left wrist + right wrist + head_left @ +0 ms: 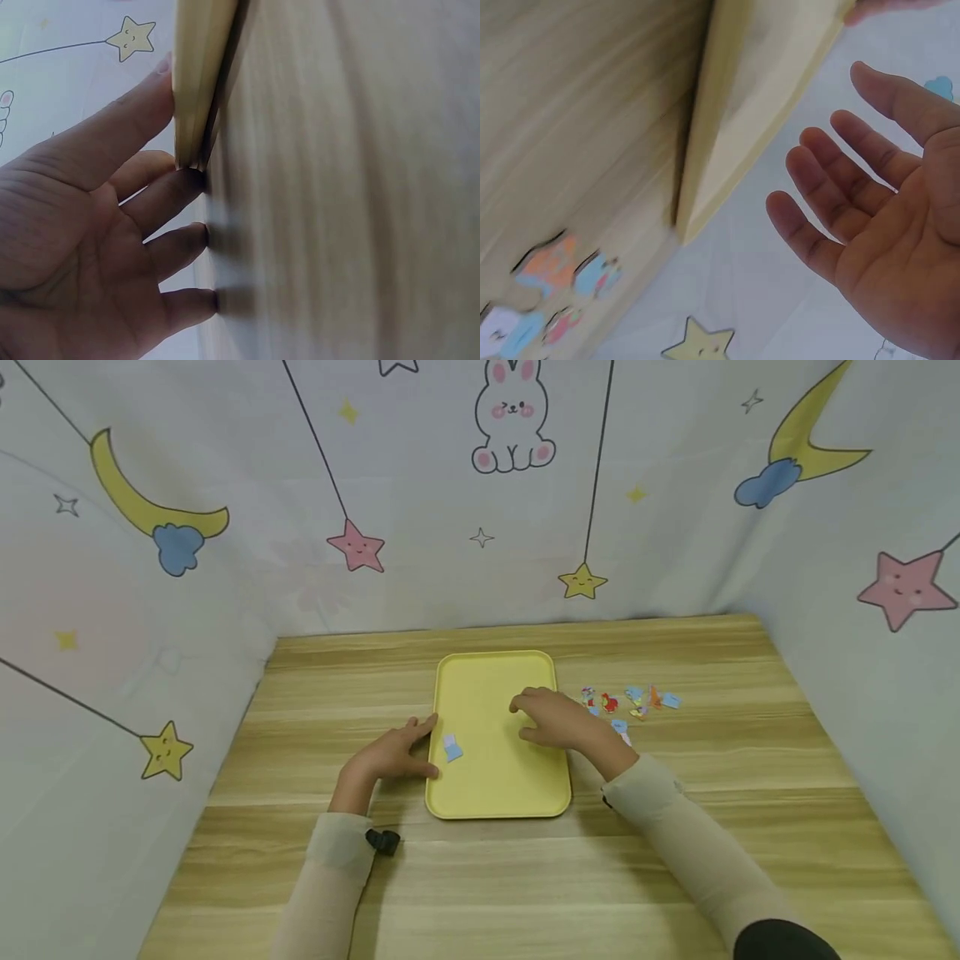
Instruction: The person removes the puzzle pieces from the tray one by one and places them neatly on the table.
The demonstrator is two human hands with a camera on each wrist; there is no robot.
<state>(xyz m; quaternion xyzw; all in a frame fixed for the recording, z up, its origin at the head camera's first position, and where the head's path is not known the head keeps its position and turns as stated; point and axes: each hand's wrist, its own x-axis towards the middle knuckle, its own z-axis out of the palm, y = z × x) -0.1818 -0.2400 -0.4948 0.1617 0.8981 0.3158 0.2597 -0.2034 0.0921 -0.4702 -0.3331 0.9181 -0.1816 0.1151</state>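
A yellow tray (498, 789) lies on the wooden table, with a small blue-and-lilac sticker-like piece (453, 747) near its left side. My left hand (393, 754) touches the tray's left rim, thumb and fingers spread along it; in the left wrist view the fingertips (187, 184) meet the tray edge and the tabletop. Above the right part of the tray hovers my right hand (555, 718), its fingers loosely bent. The right wrist view shows that hand (885, 195) with a bare palm and nothing between the fingers.
Several small colourful cut-out pieces (610, 702) lie on the table (750, 760) to the right of the tray, some partly hidden behind my right wrist. A printed cloth (420, 593) with stars, moons and a rabbit hangs around the table's back and sides.
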